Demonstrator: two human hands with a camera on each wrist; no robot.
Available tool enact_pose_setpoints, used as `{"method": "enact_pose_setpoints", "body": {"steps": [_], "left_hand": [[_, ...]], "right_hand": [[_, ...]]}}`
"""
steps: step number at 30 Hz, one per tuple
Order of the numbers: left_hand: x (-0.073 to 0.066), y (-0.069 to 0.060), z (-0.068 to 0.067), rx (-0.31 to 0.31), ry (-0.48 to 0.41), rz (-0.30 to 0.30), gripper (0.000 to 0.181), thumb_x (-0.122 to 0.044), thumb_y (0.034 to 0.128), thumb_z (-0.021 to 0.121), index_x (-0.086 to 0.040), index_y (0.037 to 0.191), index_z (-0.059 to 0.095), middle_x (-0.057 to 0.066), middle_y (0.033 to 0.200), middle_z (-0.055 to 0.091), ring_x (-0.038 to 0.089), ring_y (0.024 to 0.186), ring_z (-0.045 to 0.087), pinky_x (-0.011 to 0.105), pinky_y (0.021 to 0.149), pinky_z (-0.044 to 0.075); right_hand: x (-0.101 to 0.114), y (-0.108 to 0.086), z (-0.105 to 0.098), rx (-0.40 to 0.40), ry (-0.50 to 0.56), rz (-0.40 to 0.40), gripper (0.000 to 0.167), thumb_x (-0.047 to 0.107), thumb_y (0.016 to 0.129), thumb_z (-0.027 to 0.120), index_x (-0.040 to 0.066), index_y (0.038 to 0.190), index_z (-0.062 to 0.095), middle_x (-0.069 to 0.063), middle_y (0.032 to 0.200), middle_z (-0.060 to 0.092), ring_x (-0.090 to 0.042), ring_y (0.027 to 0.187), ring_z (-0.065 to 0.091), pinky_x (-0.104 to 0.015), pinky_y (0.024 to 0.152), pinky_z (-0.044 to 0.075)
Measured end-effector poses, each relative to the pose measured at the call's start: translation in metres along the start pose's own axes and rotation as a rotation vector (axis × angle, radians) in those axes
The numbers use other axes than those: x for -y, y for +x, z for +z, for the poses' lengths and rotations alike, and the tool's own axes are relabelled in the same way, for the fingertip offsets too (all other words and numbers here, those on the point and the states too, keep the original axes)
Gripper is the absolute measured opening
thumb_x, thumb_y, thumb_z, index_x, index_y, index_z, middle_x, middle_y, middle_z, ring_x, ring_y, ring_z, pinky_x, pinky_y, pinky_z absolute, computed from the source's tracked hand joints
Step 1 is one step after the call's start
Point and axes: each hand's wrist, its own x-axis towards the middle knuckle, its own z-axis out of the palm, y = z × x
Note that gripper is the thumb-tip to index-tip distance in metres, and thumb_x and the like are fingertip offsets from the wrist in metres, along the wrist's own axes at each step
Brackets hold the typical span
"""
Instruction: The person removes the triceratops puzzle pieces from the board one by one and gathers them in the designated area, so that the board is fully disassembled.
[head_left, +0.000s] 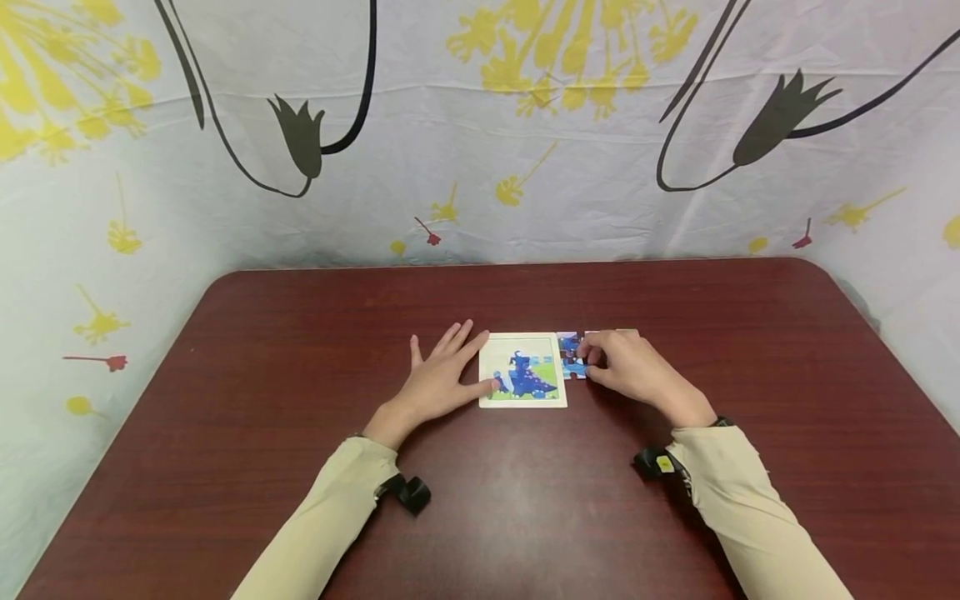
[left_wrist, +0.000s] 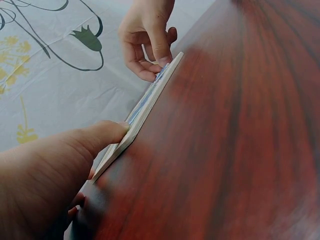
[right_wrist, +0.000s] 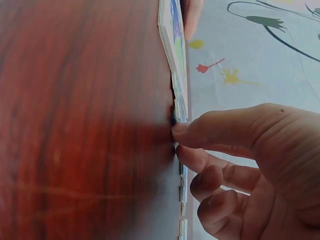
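1. Puzzle tray (head_left: 525, 404), head view: square, without a longer axis, it lies flat, just left of the right grip (head_left: 633, 364) and directly right of the left grip (head_left: 435, 383), whose thumb and forefinger touch it. A partial blue dinosaur picture (head_left: 529, 384) fills its near part. Loose pieces (head_left: 567, 342) abut the tray's right edge, immediately left of the right fingertips; the right grip is the nearer to them. The right grip is narrow, thumb and forefinger close together; whether a piece is pinched cannot be told. The left grip is wide, fingers spread. The dark red counter (head_left: 495, 508) extends around both; beyond them hangs a flower-printed cloth (head_left: 570, 212).

2. Left wrist view: the left thumb rests on the tray's rim. From that thumb the tray, nearly edge-on, runs toward the right grip, which is at its far end.

3. Right wrist view: the right thumb and forefinger meet the low row of pieces with a slight gap between their tips. The row continues past them, away from the tray; the left grip shows in part beyond the tray.
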Motion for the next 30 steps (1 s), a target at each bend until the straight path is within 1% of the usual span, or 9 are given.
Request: {"method": "enact_pose_setpoints", "body": {"steps": [8, 14, 17, 21, 25, 30], "left_hand": [[0.000, 0.000, -0.001, 0.008, 0.000, -0.010, 0.081, -0.064, 0.0825, 0.051, -0.028, 0.149, 0.023, -0.001, 0.155, 0.012, 0.016, 0.141, 0.005, 0.064, 0.100, -0.010], [0.000, 0.000, 0.000, 0.010, -0.001, -0.007, 0.081, -0.065, 0.0826, 0.051, -0.027, 0.149, 0.023, 0.000, 0.155, 0.011, 0.016, 0.141, 0.004, 0.064, 0.100, -0.010], [0.000, 0.000, 0.000, 0.012, -0.006, -0.007, 0.081, -0.064, 0.0829, 0.051, -0.028, 0.149, 0.023, -0.001, 0.155, 0.011, 0.015, 0.141, 0.004, 0.064, 0.100, -0.011], [0.000, 0.001, 0.000, 0.015, -0.009, -0.009, 0.080, -0.064, 0.0831, 0.051, -0.028, 0.149, 0.022, -0.001, 0.155, 0.011, 0.014, 0.141, 0.004, 0.063, 0.100, -0.011], [0.001, 0.000, 0.000, 0.012, -0.007, -0.008, 0.080, -0.064, 0.0830, 0.051, -0.028, 0.149, 0.023, -0.001, 0.155, 0.011, 0.015, 0.141, 0.004, 0.063, 0.100, -0.011], [0.001, 0.000, 0.000, 0.005, -0.010, 0.000, 0.080, -0.064, 0.0831, 0.051, -0.027, 0.149, 0.024, 0.000, 0.155, 0.012, 0.015, 0.141, 0.005, 0.064, 0.099, -0.011]], "right_hand": [[0.002, 0.000, 0.001, 0.013, -0.005, 0.034, 0.014, 0.003, 0.079, 0.067, 0.002, 0.093, 0.065, -0.002, 0.078, 0.059, -0.017, 0.071, 0.052, -0.034, 0.064, 0.044], [0.001, -0.001, 0.000, 0.018, 0.010, 0.032, 0.015, 0.003, 0.080, 0.068, 0.001, 0.094, 0.065, -0.002, 0.078, 0.059, -0.018, 0.071, 0.053, -0.035, 0.065, 0.044], [0.001, -0.002, -0.004, 0.002, 0.004, 0.034, 0.014, 0.004, 0.080, 0.068, 0.001, 0.094, 0.065, -0.001, 0.076, 0.059, -0.018, 0.069, 0.053, -0.035, 0.064, 0.044], [0.003, -0.003, -0.011, -0.046, -0.018, 0.038, 0.011, 0.005, 0.081, 0.067, 0.002, 0.091, 0.065, -0.002, 0.075, 0.059, -0.018, 0.067, 0.053, -0.035, 0.062, 0.044], [0.012, -0.001, -0.014, -0.077, -0.022, -0.001, 0.008, 0.006, 0.083, 0.066, 0.003, 0.090, 0.066, -0.003, 0.078, 0.059, -0.018, 0.067, 0.052, -0.034, 0.061, 0.042], [0.030, 0.007, -0.016, -0.082, -0.019, -0.094, 0.008, 0.007, 0.085, 0.064, 0.004, 0.092, 0.067, -0.002, 0.082, 0.061, -0.015, 0.069, 0.055, -0.033, 0.061, 0.044]]}}
